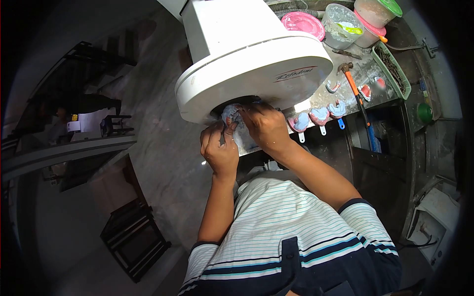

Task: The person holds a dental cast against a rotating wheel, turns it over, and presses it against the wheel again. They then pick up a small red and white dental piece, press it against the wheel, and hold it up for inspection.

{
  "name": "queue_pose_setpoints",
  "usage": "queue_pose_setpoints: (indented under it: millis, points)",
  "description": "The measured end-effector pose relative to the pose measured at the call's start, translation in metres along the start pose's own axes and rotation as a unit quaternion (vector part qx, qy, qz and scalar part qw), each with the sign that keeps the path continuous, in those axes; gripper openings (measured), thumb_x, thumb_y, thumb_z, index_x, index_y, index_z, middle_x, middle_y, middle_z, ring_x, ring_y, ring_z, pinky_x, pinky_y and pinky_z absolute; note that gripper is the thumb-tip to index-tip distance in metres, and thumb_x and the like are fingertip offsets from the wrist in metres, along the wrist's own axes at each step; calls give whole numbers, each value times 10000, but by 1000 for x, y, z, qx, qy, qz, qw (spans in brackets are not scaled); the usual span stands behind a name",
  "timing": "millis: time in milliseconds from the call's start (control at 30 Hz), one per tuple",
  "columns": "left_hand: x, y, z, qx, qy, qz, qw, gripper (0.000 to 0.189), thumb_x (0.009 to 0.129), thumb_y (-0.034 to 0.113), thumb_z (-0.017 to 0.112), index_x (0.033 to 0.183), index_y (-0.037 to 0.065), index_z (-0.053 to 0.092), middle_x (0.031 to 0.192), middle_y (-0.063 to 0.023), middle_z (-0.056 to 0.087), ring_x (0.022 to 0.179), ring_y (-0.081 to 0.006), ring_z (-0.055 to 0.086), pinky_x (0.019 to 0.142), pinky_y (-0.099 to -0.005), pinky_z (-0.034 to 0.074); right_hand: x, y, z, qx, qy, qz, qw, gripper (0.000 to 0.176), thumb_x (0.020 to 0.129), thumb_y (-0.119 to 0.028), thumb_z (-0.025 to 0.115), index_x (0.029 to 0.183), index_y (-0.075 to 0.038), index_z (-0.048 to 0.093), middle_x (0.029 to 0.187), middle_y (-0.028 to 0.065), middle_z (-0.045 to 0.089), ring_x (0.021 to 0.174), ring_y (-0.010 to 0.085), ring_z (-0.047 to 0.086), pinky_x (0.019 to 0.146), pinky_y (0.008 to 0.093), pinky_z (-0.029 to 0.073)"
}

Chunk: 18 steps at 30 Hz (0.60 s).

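Observation:
At the dark opening in the underside of a round white machine (pixel 237 79), a blue-grey plaster dental model (pixel 231 113) with some reddish patches is held between my two hands. My left hand (pixel 219 148) grips its near left side, thumb and fingers closed on it. From the right, my right hand (pixel 266 126) has its fingers curled against the model, right at the opening's rim. The machine and my fingers hide part of the model. Right of my right hand, dental impression trays (pixel 320 116) filled with blue-grey plaster line the bench edge.
An orange-handled hammer (pixel 353 85) lies across the bench's front edge. Pinkish dental pieces (pixel 365 92) lie beside it. Behind are a green tray of small dark items (pixel 392 69), a knife (pixel 346 53), a clear tub (pixel 340 29) and a pink lid (pixel 303 24).

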State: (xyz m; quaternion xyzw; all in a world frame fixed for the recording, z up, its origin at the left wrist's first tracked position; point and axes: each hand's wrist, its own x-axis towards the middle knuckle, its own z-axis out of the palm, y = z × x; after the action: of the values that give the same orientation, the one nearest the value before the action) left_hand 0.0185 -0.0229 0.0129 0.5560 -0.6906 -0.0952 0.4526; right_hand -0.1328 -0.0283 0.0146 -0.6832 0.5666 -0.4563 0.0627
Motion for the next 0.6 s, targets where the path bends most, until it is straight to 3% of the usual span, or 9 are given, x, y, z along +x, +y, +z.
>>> queue_pose_setpoints:
  millis: [200, 433, 600]
  points:
    - [2, 2, -2, 28, -38, 0, 999, 188, 852, 122, 824, 954, -22, 760, 900, -137, 690, 892, -328, 647, 772, -432, 523, -3, 0, 0, -2, 24, 7, 1000, 164, 837, -79, 798, 979, -18, 743, 876, 136, 725, 760, 313, 703, 664, 395, 578]
    - [0, 5, 0, 9, 0, -32, 999, 145, 845, 103, 824, 908, -10, 758, 855, -121, 707, 825, -317, 652, 739, -425, 522, -2, -2, -1, -7, 29, -6, 1000, 163, 828, -70, 802, 969, -6, 751, 897, 147, 735, 776, 322, 709, 676, 400, 582]
    - [1, 4, 1, 23, 10, 7, 1000, 103, 837, 66, 818, 868, -4, 748, 852, -118, 721, 802, -318, 655, 717, -423, 522, -3, -1, -1, -14, 13, -8, 1000, 151, 833, -54, 792, 965, 5, 747, 899, 152, 734, 775, 331, 704, 673, 411, 577]
